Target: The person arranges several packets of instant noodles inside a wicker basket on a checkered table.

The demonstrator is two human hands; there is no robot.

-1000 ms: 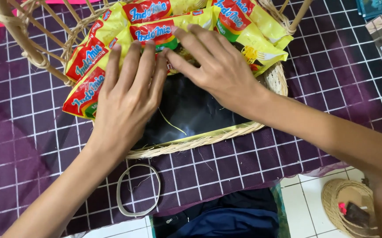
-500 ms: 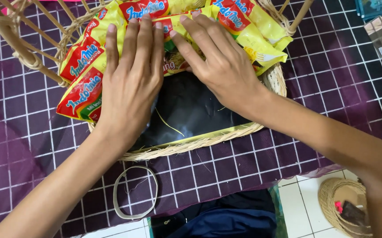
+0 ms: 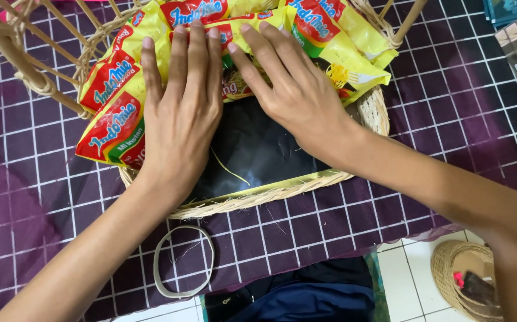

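A row of yellow-and-red instant noodle packets (image 3: 223,24) lies fanned across the far half of a shallow wicker basket (image 3: 258,200). The outermost ones overhang the basket's left and right rims, and one packet (image 3: 112,128) slopes down over the left edge. Both hands lie flat on the packets, palms down and fingers spread, gripping nothing. The left hand (image 3: 181,119) covers the packets left of the middle. The right hand (image 3: 294,95) presses those just to the right of it, and its fingertips nearly meet the left hand's.

Judging by how things lie, the filling is well under way but not finished. The packets sit only along the far side. The near half of the basket shows bare black lining (image 3: 258,149) with a loose straw on it, right up to the near rim.

The basket rests on a purple cloth with a white grid (image 3: 449,119). A pale rubber band (image 3: 184,262) lies on the cloth by its near edge, just outside the basket. Cane bars (image 3: 26,59) of the basket's frame rise at the far left. Below the cloth's near right corner, a small woven dish (image 3: 467,280) sits on white floor tiles.
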